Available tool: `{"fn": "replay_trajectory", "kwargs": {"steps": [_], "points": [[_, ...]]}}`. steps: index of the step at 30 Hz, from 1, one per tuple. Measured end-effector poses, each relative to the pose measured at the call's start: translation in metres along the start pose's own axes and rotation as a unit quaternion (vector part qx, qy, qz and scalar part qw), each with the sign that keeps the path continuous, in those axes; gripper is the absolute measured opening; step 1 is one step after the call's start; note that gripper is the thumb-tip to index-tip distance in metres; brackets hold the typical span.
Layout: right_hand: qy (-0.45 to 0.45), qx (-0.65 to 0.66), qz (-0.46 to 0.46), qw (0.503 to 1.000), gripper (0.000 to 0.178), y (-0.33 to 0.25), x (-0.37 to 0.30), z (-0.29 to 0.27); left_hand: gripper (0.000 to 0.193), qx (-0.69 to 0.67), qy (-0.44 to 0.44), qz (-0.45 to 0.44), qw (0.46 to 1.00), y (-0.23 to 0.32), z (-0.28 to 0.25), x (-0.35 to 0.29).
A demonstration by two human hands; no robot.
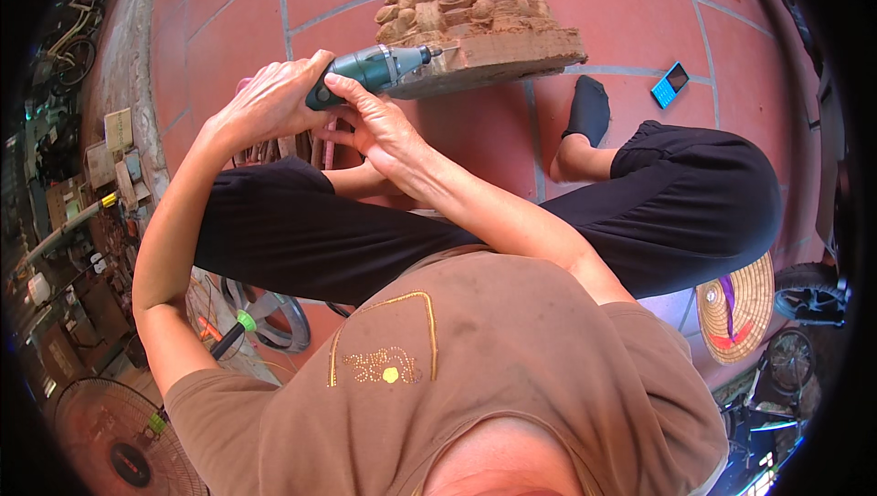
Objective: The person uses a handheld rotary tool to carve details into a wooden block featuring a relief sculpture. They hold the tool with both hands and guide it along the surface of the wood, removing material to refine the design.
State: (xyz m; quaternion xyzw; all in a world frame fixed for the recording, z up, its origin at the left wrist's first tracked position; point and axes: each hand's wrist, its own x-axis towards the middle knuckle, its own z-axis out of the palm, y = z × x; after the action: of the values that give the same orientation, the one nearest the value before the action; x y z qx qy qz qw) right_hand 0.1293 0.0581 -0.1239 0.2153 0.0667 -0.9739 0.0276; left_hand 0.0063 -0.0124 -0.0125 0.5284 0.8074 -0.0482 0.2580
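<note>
A green and grey rotary tool (365,68) is held in both my hands, its thin bit pointing right. My left hand (269,103) is closed round the tool's rear end. From below, my right hand (379,126) grips the body with the thumb laid along it; its other fingers are partly hidden. The bit's tip is at the edge of the flat base of a brown carved figure (470,3); whether it touches cannot be made out. Deep relief covers the figure, which looks wooden, and the top of the picture cuts it off.
Handles of several slim tools (290,147) lie beside my left leg. A blue mobile phone (671,85) rests on the red tiles (639,12) near my socked right foot (587,112). A conical hat (738,309) is at right, a fan (123,437) at lower left. Clutter lines the left side.
</note>
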Motion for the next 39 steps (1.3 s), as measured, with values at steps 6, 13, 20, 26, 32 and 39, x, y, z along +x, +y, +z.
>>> {"fn": "replay_trajectory", "kwargs": {"steps": [6,13,20,26,32,39], "points": [[0.005,0.011,0.0,1.0,0.04,0.007,-0.009,-0.002,0.049,-0.013,-0.014,0.009,1.0,0.003,0.002,-0.004],[0.017,0.01,0.011,1.0,0.043,0.008,-0.017,0.002,0.05,-0.031,-0.021,0.016,0.999,0.004,0.003,-0.007],[0.002,0.01,0.011,1.0,0.043,0.006,-0.01,0.002,0.05,-0.01,-0.011,0.021,1.0,0.001,0.001,-0.005],[0.004,0.015,0.01,1.0,0.043,0.004,-0.01,0.003,0.05,-0.003,-0.013,0.019,1.0,-0.003,0.003,-0.004],[-0.004,0.01,0.007,1.0,0.044,0.007,-0.009,0.001,0.05,-0.017,-0.009,0.008,1.0,0.001,0.001,-0.007],[0.007,0.02,0.007,1.0,0.044,0.008,-0.013,0.003,0.05,-0.02,-0.017,0.015,1.0,0.003,0.0,-0.007]]}}
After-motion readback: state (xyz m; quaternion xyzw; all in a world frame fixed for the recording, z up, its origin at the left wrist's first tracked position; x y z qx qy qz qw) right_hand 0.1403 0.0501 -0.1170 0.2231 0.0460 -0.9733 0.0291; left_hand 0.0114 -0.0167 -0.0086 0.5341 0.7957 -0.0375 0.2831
